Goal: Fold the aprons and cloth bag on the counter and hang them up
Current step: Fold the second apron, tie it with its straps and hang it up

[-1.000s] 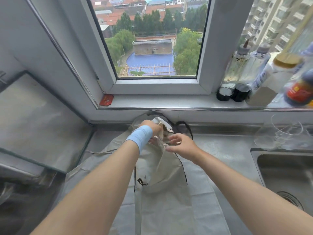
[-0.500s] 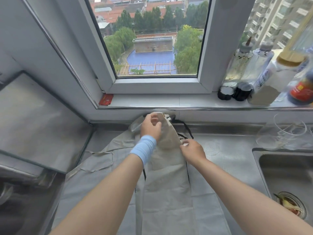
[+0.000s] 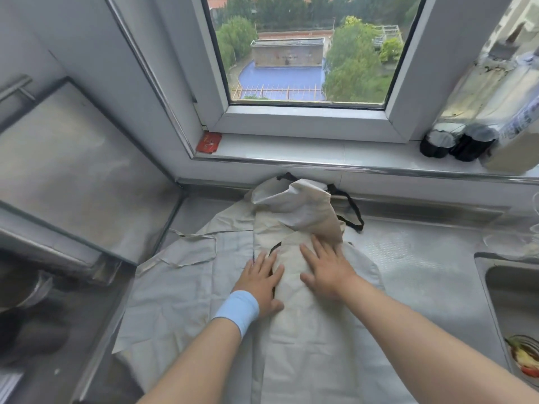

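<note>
The person is leaning over the counter (image 3: 414, 249), and both forearms are reaching in from 6 o'clock. Nearest the viewer, a long cream cloth (image 3: 306, 345) is lying as a narrow strip on top of a grey apron (image 3: 175, 301) that is spread flat across the steel. Whether the cream piece is the cloth bag or a second apron is not clear from here.

The left hand (image 3: 261, 282), with a pale blue wristband (image 3: 237, 309) on its wrist, is pressing flat on the strip's left edge, fingers straight and slightly spread. The right hand (image 3: 326, 272) is pressing flat just beside it on the strip's middle, fingers likewise splayed. Neither hand is pinching or gripping anything; both palms are simply bearing down.

The relation that matters is the strip's long axis: it is running from 6 o'clock to 12 o'clock, straight away from the body. The unfolded part is lying beyond the fingertips, at 12 o'clock from both hands, where the bunched far end (image 3: 294, 205) is standing up in loose creases against the wall below the windowsill (image 3: 291, 150). A black strap (image 3: 353, 211) is looping out of it towards 1 o'clock.

The right hand is sitting a little nearer that bunched end, so it looks the better placed to reach forward, while the left hand pins the strip.
</note>
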Motion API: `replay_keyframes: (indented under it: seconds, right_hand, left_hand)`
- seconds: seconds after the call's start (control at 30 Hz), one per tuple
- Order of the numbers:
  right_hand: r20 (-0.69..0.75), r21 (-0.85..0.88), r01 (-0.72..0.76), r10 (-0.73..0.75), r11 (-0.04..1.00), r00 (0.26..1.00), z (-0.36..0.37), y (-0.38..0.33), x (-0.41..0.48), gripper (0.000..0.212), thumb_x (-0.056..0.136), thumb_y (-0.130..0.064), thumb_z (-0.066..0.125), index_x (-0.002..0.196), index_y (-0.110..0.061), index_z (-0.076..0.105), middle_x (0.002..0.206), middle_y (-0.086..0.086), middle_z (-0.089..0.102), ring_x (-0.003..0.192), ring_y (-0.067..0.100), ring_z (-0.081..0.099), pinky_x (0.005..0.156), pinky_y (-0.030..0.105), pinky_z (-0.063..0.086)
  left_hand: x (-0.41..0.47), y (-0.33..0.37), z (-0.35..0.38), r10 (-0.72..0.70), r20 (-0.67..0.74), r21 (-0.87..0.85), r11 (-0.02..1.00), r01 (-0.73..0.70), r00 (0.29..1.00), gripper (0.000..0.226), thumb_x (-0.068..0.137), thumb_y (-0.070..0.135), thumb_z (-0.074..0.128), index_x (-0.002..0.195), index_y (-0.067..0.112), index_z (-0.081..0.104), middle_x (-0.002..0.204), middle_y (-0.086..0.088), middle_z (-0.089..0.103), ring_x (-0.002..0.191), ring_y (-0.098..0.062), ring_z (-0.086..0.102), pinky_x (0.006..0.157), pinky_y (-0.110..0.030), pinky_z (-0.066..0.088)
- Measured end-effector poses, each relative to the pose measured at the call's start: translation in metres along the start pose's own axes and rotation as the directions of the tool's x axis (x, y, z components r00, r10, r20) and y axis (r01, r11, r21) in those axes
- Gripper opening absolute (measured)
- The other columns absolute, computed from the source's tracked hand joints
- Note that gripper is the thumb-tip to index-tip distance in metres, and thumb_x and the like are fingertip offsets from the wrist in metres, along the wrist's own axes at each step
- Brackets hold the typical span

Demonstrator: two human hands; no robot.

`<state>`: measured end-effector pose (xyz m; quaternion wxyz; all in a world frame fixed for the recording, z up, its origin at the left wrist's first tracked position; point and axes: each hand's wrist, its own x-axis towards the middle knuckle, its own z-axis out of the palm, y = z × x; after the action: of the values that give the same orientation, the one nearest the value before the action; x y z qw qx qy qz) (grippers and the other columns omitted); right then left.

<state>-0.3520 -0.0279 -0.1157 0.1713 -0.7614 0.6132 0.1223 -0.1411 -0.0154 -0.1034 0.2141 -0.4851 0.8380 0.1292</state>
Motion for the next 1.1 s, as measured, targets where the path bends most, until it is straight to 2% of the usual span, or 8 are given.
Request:
replay_keyframes:
  seconds: [0.2,0.37,0.5,0.63,0.7,0.8,0.93,1.1]
  right_hand:
    - [-0.103,-0.086,0.008,-0.017,0.996,0.995,0.002,-0.011,-0.03,0.073,0.097,-0.045,0.044,0.156,-0.02,0.01,0.164,0.014,-0.002,0.15,0.032,0.003,0.118,0.051,0.012]
    - [-0.13,-0.029,0.165,-0.167,0.986,0.977,0.025,-0.029,-0.107,0.06,0.095,-0.027,0.05,0.151,-0.022,0.03,0.164,0.014,0.002,0.151,0.031,0.004,0.116,0.047,0.018]
    - [-0.056,0.002,0.186,-0.186,0.982,0.981,0.055,-0.05,-0.172,0.067,0.091,-0.044,0.052,0.151,-0.028,0.028,0.165,0.012,0.001,0.151,0.03,0.005,0.116,0.048,0.018]
    - [0.073,-0.054,0.172,-0.168,0.984,0.983,0.083,-0.071,-0.209,0.07,0.094,-0.053,0.044,0.154,-0.04,0.01,0.164,0.007,-0.013,0.151,0.029,-0.005,0.115,0.059,0.009]
    - [0.085,-0.048,0.138,-0.134,0.989,0.987,0.091,-0.079,-0.216,0.062,0.099,-0.049,0.036,0.153,-0.044,0.007,0.164,0.005,-0.014,0.151,0.029,-0.009,0.114,0.063,0.007]
    - [0.105,0.015,0.056,-0.058,0.998,0.993,0.095,-0.091,-0.225,0.058,0.1,-0.043,0.033,0.152,-0.045,0.007,0.164,0.004,-0.015,0.151,0.029,-0.013,0.113,0.067,0.004]
    - [0.082,0.177,-0.128,0.115,0.976,0.99,0.095,-0.106,-0.236,0.065,0.091,-0.041,0.047,0.149,-0.042,0.017,0.163,0.008,-0.015,0.15,0.029,-0.014,0.111,0.066,0.012]
    - [-0.073,0.521,-0.356,0.456,0.776,0.887,0.087,-0.115,-0.251,0.07,0.083,-0.027,0.059,0.146,-0.034,0.032,0.161,0.011,0.002,0.146,0.032,0.004,0.111,0.051,0.028]
  left_hand:
    - [-0.027,0.018,0.009,-0.079,-0.153,-0.16,0.986,0.054,0.985,0.096,0.078,0.043,0.064,0.152,0.036,0.003,0.158,0.001,-0.027,0.148,-0.023,-0.016,0.121,-0.041,0.005]
    - [-0.073,0.049,0.017,-0.284,-0.232,-0.368,0.911,0.187,0.93,0.075,0.084,0.037,0.062,0.148,0.032,0.023,0.156,0.001,0.01,0.143,-0.023,0.016,0.113,-0.037,0.028]
    - [-0.119,0.073,0.04,-0.571,-0.038,-0.62,0.657,0.429,0.82,0.062,0.084,0.031,0.064,0.138,0.02,0.035,0.139,-0.007,0.032,0.129,-0.028,0.035,0.104,-0.037,0.037]
    - [-0.161,0.088,0.061,-0.615,0.175,-0.664,0.504,0.553,0.769,0.054,0.088,0.027,0.058,0.135,0.01,0.039,0.138,-0.013,0.04,0.129,-0.032,0.04,0.105,-0.035,0.035]
    - [-0.173,0.092,0.065,-0.604,0.288,-0.698,0.399,0.595,0.743,0.051,0.086,0.029,0.058,0.131,0.008,0.045,0.132,-0.013,0.05,0.121,-0.033,0.051,0.097,-0.034,0.043]
    - [-0.19,0.095,0.065,-0.558,0.412,-0.69,0.325,0.647,0.72,0.045,0.085,0.032,0.058,0.121,0.005,0.053,0.113,-0.011,0.06,0.102,-0.032,0.061,0.087,-0.033,0.051]
    - [-0.204,0.094,0.068,-0.491,0.475,-0.647,0.367,0.668,0.73,0.036,0.084,0.035,0.059,0.106,0.008,0.061,0.097,-0.008,0.063,0.091,-0.026,0.066,0.079,-0.031,0.053]
    - [-0.212,0.098,0.075,-0.431,0.449,-0.706,0.365,0.606,0.783,0.018,0.083,0.029,0.056,0.085,0.014,0.065,0.089,-0.008,0.064,0.085,-0.028,0.065,0.083,-0.032,0.053]
